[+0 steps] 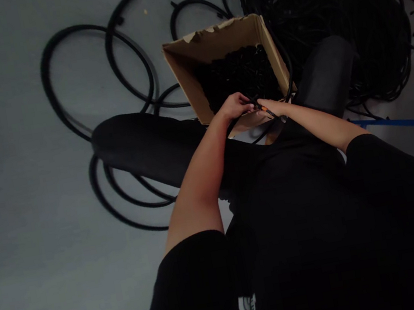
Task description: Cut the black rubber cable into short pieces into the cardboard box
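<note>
Upper centre, our left hand [235, 106] and right hand [275, 106] are pinching a black hose [270, 112] at the near rim of the box [212, 43], probably steadying it for close handling.

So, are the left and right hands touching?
Cannot tell. Head view shows left hand and right hand close together, but fingertips are too small and dark.

The box [179, 83] is showing brown cardboard with torn, rough edges. Beside the box, the black hoses [45, 79] are looking smooth, like rubber.
</note>
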The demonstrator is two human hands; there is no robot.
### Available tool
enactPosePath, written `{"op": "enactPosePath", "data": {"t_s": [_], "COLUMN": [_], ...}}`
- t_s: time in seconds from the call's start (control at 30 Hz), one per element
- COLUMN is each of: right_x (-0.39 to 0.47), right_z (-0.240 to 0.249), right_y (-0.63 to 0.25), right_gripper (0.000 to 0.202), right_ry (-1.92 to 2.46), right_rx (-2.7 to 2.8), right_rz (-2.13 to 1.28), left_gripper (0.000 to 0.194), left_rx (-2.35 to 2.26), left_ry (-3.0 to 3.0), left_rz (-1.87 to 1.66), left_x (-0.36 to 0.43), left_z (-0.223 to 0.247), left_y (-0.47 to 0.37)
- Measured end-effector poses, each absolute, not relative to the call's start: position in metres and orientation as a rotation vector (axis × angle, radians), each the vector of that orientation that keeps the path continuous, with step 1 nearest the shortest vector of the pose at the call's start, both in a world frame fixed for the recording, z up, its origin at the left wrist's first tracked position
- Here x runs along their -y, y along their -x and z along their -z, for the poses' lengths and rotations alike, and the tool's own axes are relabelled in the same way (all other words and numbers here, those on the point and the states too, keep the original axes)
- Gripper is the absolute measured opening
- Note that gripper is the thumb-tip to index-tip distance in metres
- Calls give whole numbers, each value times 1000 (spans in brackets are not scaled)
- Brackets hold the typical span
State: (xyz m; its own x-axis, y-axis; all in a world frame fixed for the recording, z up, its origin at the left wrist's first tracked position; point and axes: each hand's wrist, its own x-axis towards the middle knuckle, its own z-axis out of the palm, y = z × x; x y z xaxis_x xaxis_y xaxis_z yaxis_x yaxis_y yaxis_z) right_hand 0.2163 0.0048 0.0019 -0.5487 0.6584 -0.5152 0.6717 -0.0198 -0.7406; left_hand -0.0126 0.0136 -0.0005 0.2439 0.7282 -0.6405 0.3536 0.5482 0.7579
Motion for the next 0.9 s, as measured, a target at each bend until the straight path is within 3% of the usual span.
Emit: {"op": "enactPosePath", "data": {"t_s": [0.53,0.73,0.9], "right_x": [-3,-10,-6], "right_z": [-24,-32,-34], "right_y": [-209,-213,-212], "right_gripper": [9,21,30], "right_ry": [-1666,-1830,-1726], "right_rx": [-2235,-2129,-1947], "right_rz": [1314,1310,1563], "left_gripper": [44,37,33], "left_rx": [-1451,-1536,-1579], "left_ry": [-980,-1058,-1197], "left_rz": [-372,-318,-311], "left_x": [-15,-16,-20], "left_z": [-10,-15,-6], "left_y": [11,13,17]}}
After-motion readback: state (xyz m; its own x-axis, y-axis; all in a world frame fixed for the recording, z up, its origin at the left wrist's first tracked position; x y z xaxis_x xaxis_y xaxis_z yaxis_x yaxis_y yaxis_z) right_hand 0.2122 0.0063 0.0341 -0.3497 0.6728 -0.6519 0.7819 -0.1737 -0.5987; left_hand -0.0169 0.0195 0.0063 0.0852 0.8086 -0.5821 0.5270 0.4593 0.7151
